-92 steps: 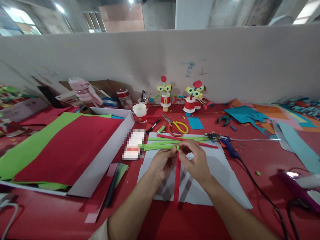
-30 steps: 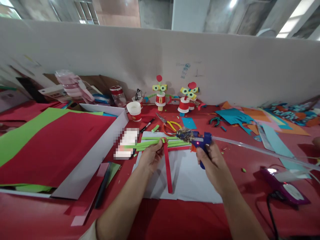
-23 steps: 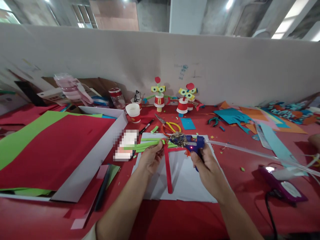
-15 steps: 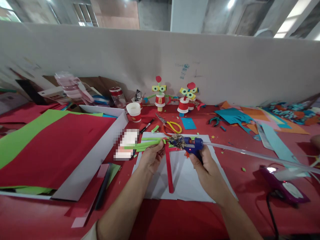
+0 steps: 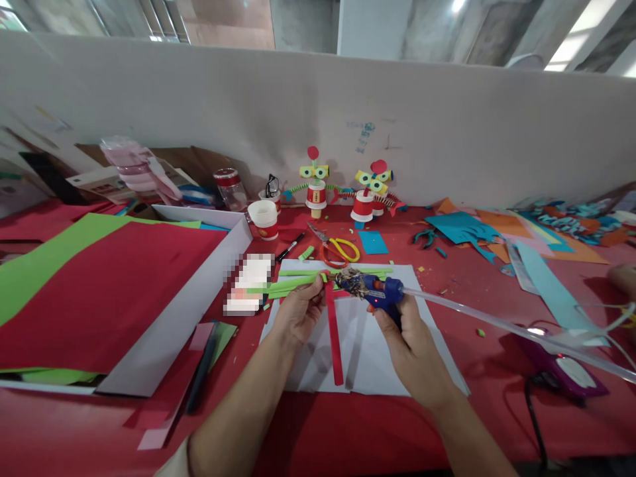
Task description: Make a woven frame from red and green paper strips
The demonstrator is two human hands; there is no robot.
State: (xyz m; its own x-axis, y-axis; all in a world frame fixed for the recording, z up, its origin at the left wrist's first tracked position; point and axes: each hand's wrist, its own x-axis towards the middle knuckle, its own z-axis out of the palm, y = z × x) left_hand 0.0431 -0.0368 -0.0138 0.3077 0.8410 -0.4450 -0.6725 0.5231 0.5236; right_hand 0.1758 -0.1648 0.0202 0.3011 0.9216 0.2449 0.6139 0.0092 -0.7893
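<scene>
While the right hand grips the blue glue gun at the sheet's twelve o'clock edge, the left hand pinches one red strip against green strips. At nine o'clock, a white box holds red and green paper; two paper-cup figures stand at twelve.

Craft workshop with bare concrete ceiling, shown by a red table strewn with coloured paper sheets, scissors, paper scraps and finished paper-cup figures.
</scene>
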